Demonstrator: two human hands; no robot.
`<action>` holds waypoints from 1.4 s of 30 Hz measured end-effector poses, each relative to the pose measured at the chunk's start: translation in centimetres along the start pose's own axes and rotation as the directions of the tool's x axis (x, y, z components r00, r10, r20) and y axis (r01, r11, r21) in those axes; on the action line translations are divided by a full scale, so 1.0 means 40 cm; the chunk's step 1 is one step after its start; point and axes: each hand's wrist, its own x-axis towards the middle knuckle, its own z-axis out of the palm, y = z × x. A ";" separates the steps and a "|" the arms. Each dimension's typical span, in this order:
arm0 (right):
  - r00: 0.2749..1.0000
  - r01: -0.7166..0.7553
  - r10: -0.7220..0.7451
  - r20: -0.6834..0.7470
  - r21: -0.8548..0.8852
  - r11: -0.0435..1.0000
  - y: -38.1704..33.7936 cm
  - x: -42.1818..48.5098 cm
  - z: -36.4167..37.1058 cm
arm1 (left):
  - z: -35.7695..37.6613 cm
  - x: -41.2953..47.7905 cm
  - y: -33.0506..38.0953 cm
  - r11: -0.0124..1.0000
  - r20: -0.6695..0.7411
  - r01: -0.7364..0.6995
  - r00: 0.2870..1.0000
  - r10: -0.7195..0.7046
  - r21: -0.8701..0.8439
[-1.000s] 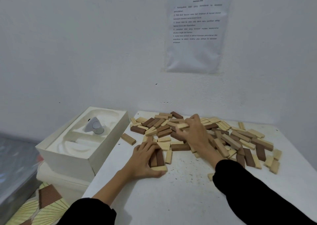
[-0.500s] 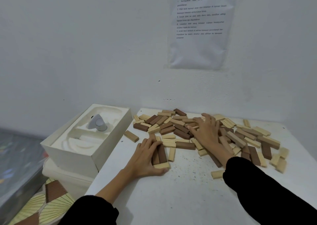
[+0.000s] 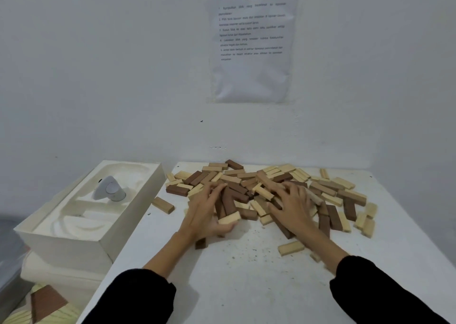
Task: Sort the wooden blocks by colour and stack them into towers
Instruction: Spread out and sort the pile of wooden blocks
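Wall notice [image 3: 251,39] print unreadable, right hand [image 3: 293,207] hiding some blocks [image 3: 328,190], sleeves [image 3: 138,299] cropped below.

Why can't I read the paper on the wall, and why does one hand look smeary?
Head view: print on the paper is small and too fuzzy to read; the right hand and blocks beside it smear, likely motion blur; dim bluish light leaves only faint shadows.
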 end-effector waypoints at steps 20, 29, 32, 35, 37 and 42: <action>0.986 -0.144 0.135 0.095 0.103 0.984 0.143 -0.197 -0.110 | -0.029 -0.031 -0.043 0.959 0.204 0.262 0.950 -0.236 -0.108; 0.983 -0.015 0.025 0.180 -0.061 0.998 0.093 -0.240 -0.042 | -0.032 -0.145 -0.004 0.956 0.489 0.258 0.821 -0.294 0.141; 0.999 0.013 -0.005 0.048 -0.176 0.984 0.061 -0.205 -0.012 | 0.007 -0.104 0.013 0.949 0.459 0.257 0.832 -0.312 0.181; 0.998 0.034 -0.044 -0.049 -0.185 0.982 0.046 -0.191 -0.005 | 0.030 -0.081 0.016 0.946 0.397 0.172 0.876 -0.274 0.274; 0.994 0.037 -0.055 -0.097 -0.176 0.984 0.040 -0.191 -0.001 | 0.037 -0.078 0.012 0.943 0.331 0.130 0.914 -0.234 0.307; 0.987 0.013 -0.052 -0.151 -0.246 0.969 0.026 -0.191 0.009 | 0.056 -0.078 0.010 0.959 0.195 0.164 0.958 -0.211 0.232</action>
